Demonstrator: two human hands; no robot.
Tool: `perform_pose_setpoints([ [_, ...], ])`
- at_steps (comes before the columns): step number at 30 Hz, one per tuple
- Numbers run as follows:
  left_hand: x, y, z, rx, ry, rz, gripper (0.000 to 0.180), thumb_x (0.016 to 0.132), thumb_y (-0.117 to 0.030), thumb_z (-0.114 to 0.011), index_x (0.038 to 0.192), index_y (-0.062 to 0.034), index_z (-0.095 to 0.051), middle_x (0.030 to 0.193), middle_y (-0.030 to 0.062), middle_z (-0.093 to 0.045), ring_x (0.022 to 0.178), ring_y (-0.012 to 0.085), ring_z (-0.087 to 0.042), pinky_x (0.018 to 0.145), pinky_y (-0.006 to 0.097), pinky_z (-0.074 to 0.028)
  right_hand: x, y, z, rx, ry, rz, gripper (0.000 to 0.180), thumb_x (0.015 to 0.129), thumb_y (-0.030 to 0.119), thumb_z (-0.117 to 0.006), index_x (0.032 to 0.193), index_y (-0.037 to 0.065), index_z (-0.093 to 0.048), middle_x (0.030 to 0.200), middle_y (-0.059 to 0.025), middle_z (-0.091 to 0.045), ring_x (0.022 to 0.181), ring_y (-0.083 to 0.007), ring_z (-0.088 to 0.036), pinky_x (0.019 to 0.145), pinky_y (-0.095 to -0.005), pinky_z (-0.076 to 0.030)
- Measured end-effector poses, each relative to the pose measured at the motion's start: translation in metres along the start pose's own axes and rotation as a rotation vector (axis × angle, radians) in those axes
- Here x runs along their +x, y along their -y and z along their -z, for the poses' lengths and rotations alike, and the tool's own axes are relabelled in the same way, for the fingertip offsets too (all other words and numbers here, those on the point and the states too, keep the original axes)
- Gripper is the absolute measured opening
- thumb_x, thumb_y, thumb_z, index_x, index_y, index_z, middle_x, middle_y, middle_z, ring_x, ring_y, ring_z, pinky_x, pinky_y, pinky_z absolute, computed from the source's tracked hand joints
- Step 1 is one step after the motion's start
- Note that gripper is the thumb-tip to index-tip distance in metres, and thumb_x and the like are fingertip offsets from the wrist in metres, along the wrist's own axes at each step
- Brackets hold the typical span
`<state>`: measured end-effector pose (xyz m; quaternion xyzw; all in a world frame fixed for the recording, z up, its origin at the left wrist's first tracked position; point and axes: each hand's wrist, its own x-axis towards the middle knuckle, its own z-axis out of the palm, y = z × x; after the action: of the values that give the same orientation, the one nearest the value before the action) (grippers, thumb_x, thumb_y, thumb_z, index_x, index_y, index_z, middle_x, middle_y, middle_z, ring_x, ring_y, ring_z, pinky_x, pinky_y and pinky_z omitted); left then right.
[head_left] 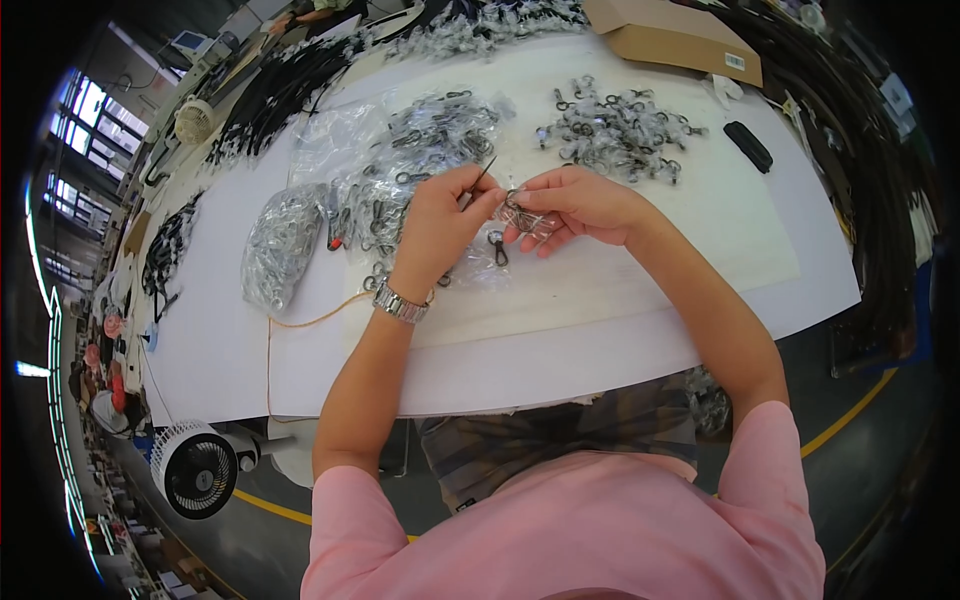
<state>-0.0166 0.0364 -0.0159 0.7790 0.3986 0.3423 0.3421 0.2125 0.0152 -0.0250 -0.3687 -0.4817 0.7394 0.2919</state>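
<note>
Over the middle of the white tabletop my two hands meet. My left hand [447,222], with a metal watch on its wrist, is closed, and a thin dark pointed tool [486,170] sticks up from its fingers. My right hand [575,205] pinches a small metal clasp in clear plastic film [523,213], its lower fingers curled beneath. The left fingertips touch this clasp too. Just below lies a single dark metal snap hook [497,248]. Beside my left hand spreads a heap of film-wrapped metal hooks [430,135].
A second pile of wrapped hooks [620,130] lies beyond my right hand. At left sits a full clear plastic bag [283,245]; a cord [325,318] runs near it. A black case [748,146], a cardboard box [675,42] and bundled black straps [285,85] lie farther out. A fan [200,470] stands below the table's left edge.
</note>
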Motion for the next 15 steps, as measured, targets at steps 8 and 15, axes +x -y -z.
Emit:
perform_pose_setpoints([
  [8,-0.002,-0.003,-0.002,-0.004,-0.011,0.001,0.017,0.098,-0.017,-0.068,0.094,-0.0007,-0.071,0.077,0.0006,-0.07,0.065,0.0053,-0.058,0.059,0.022,-0.042,0.009,-0.009,-0.001,-0.067,-0.106,-0.003,0.022,0.102,0.027,-0.064,0.105,0.005,-0.068,0.095,-0.0058,-0.074,0.083,-0.0164,-0.073,0.075,-0.0315,-0.062],
  [15,-0.005,-0.01,-0.017,-0.339,-0.028,0.197,0.023,0.103,-0.022,-0.066,0.107,0.0001,-0.072,0.08,0.0006,-0.07,0.05,0.0022,-0.044,0.045,0.02,-0.031,0.009,-0.006,-0.006,0.34,-0.382,0.36,0.02,0.103,0.027,-0.065,0.109,0.008,-0.07,0.109,-0.0033,-0.073,0.097,-0.0151,-0.069,0.098,-0.0345,-0.052],
])
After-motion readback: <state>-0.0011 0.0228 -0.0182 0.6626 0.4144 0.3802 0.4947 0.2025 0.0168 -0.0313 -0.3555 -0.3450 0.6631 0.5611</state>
